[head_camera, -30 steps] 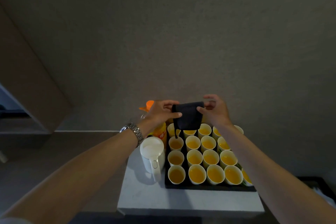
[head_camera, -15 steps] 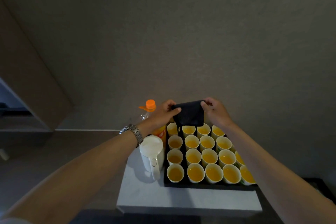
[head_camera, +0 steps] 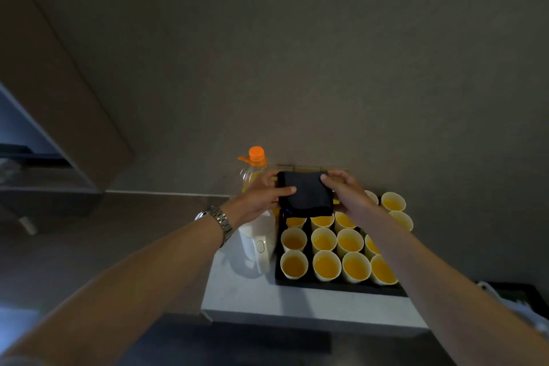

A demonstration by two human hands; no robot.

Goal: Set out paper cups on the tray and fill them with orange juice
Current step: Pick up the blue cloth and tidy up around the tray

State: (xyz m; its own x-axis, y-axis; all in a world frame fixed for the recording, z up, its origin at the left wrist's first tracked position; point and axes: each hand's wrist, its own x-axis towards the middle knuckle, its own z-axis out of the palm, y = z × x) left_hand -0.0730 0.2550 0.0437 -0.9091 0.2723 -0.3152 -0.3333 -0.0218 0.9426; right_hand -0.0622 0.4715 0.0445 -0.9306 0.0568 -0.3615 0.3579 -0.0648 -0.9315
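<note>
Paper cups of orange juice stand in rows on the black tray, right part of the white table. Left of the tray — a white jug, with the juice bottle beyond. Above the far cups, left hand and right hand pinch a folded dark cloth, hiding the far rows.

The cloth is showing up plain black, and the tray is looking black too. The paper cups are coming across pale cream with deep orange juice inside. The bottle is wearing a bright orange cap, the jug is looking white, and the watch is glinting silver.
</note>
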